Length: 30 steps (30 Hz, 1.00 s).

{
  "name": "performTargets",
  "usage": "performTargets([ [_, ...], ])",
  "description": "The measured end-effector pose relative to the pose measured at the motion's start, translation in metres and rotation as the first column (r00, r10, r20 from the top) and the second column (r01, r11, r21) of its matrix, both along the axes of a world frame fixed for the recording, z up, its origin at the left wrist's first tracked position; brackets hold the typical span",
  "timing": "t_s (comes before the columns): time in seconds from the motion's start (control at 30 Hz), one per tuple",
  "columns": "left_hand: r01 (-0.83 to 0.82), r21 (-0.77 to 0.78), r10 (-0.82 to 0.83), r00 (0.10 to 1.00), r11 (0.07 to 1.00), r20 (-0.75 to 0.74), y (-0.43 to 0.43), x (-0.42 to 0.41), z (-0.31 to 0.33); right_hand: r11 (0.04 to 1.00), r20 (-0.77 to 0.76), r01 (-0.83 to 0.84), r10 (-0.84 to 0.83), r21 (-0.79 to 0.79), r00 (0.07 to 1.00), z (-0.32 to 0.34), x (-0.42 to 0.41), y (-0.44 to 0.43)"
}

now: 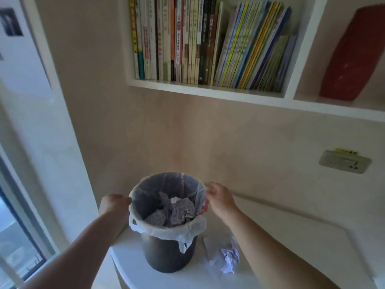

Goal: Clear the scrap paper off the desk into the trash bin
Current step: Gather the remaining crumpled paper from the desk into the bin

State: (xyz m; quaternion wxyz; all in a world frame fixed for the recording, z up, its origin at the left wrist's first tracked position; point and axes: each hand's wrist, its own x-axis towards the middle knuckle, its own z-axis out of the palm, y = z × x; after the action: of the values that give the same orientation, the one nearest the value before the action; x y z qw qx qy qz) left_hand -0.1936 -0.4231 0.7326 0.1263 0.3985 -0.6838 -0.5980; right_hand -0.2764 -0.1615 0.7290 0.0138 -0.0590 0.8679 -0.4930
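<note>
**deskguy:** ok so closest to the camera are the two forearms coming up from the bottom corners of the frame. left hand [113, 204] is curled closed on the left edge of the trash bin [169, 255], pinching the white plastic liner [166, 231] at the rim. right hand [218, 197] sits against the right edge, fingers bent onto the liner, but how firm that hold is I can't tell

**papertrail:** and the scrap?

**deskguy:** several crumpled pieces [180, 209] are down inside the bin, centre of the frame. one crumpled wad [229, 257] plus a flatter sheet [210, 245] lie on the white desk [133, 265] just right of the bin, lower middle

**papertrail:** background?

**deskguy:** bookshelf [206, 91] full of books across the top, wall outlet [344, 161] at right
</note>
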Motion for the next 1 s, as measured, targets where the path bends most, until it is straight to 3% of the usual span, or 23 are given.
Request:
performTargets([
  [0.07,0.016,0.141,-0.012,1.0,0.99,-0.027,-0.001,-0.009,-0.002,0.997,0.0,0.028,-0.028,0.075,1.0,0.0,-0.018,-0.009],
  [0.33,0.028,0.266,-0.034,0.999,0.964,0.021,-0.001,0.001,-0.012,0.959,0.08,0.053,-0.078,0.278,0.994,-0.014,-0.048,-0.018],
  [0.53,-0.005,0.284,-0.024,0.995,0.959,0.099,-0.027,0.074,-0.011,0.992,0.208,-0.046,0.021,0.115,0.978,-0.017,-0.013,-0.042],
  [0.7,0.008,0.259,-0.044,0.99,0.966,0.135,-0.05,0.177,-0.005,0.988,0.322,-0.155,0.153,-0.02,0.934,-0.005,0.078,-0.076],
  [0.8,-0.019,0.177,-0.02,0.977,0.984,0.214,-0.059,0.235,-0.007,0.972,0.366,-0.235,0.223,-0.014,0.903,-0.016,0.125,-0.093],
  [1.0,-0.068,0.206,0.008,0.96,0.976,0.281,-0.067,0.304,-0.037,0.949,0.438,-0.315,0.285,-0.004,0.852,-0.048,0.185,-0.116],
])
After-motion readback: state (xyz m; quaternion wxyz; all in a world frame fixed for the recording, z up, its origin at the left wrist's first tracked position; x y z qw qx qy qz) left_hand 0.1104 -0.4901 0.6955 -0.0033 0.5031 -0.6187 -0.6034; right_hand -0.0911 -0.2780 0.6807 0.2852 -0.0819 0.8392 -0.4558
